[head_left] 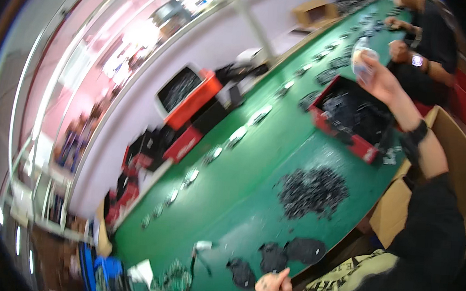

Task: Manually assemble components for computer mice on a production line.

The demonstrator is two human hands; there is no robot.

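Note:
My right hand (pixel 380 83) is raised at the upper right, above the far end of a red box. Its fingers are closed on a clear plastic thing (pixel 364 63), blurred, with something pale inside. The red box (pixel 365 149) on the green table holds dark parts in clear wrapping. My left hand (pixel 274 289) is low at the near table edge, fingers curled and thumb up; whatever it holds, if anything, is hidden. Beside it lie flat black pieces (pixel 305 251). A pile of small black parts (pixel 313 191) sits between the hands.
A row of small shiny pieces (pixel 236 137) runs along the green table (pixel 224 188). Red bins (pixel 192 107) stand along its far edge. A person (pixel 433 57) sits at the upper right. Open cardboard (pixel 393 211) stands at my right. Green circuit boards (pixel 177 279) lie at the lower left.

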